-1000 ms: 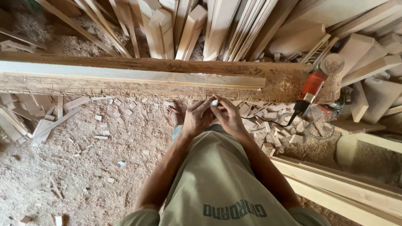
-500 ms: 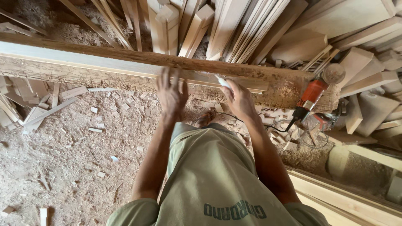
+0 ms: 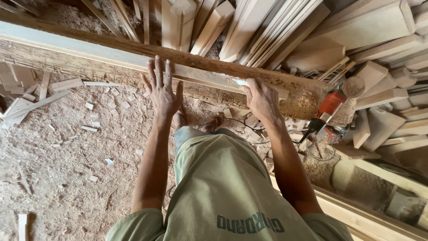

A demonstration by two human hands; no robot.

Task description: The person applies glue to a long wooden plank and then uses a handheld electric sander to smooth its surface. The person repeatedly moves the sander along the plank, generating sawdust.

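A long wooden plank (image 3: pixel 89 49) with a pale planed face lies across a rough log beam (image 3: pixel 307 100), running from left to right. My left hand (image 3: pixel 161 89) rests flat on the plank's near edge, fingers spread. My right hand (image 3: pixel 261 99) is closed around a small pale object, its whitish tip (image 3: pixel 240 82) touching the plank's face; what it is cannot be told. My bare feet (image 3: pixel 209 121) stand in sawdust just below the beam.
An orange power tool (image 3: pixel 327 109) with a cable lies at the beam's right end. Stacked boards and wood blocks (image 3: pixel 267 31) fill the back and right. Offcuts and chips litter the sawdust floor (image 3: pixel 67 147). A long timber (image 3: pixel 370 214) runs along the lower right.
Both hands rose from near my waist up to the plank. The left hand spread flat on it, and the right hand brought the small pale object to its face.
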